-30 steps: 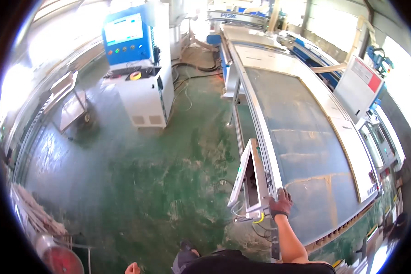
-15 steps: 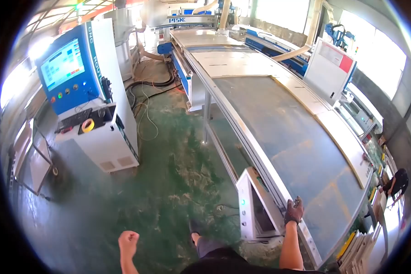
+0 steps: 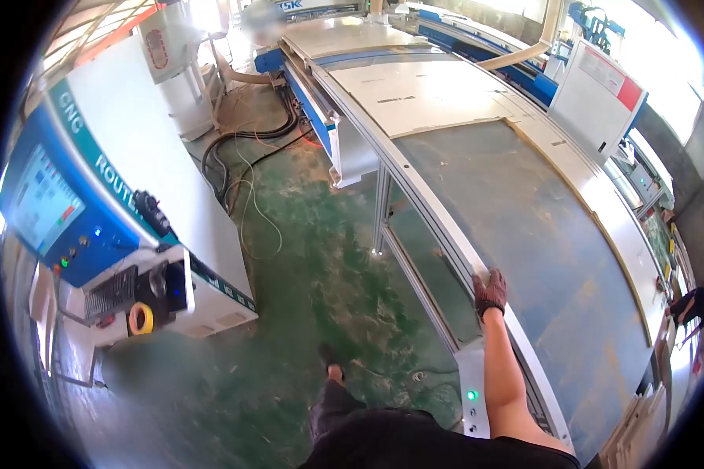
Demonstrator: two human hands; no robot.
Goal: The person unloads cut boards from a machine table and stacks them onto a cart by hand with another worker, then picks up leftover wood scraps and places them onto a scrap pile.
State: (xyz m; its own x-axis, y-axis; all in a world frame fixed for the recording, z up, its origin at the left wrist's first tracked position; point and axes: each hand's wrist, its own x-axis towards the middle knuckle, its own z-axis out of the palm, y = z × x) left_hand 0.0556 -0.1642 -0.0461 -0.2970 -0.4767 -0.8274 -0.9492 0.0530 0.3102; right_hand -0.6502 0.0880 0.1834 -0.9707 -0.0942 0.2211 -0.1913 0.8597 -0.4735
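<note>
My right hand point(image 3: 490, 294), in a dark reddish glove, rests on the metal edge rail point(image 3: 446, 221) of the long table. Its fingers lie over the rail, somewhat apart, with nothing held in them. Beside the rail spreads the grey table surface point(image 3: 540, 227). Below my forearm is a white control box point(image 3: 471, 383) with a lit green button. My left hand is out of view. White boards point(image 3: 414, 94) lie on the far part of the table and along its right side.
At the left stands a CNC router cabinet point(image 3: 172, 180) with a screen, keyboard point(image 3: 113, 293) and yellow tape roll point(image 3: 141, 318). Black hoses point(image 3: 246, 141) and thin cables lie on the green floor. A person point(image 3: 692, 306) bends at the far right.
The view has moved forward along the table, and the cabinet looms larger at the left. My right hand has travelled along the rail. My left hand has gone out of view.
</note>
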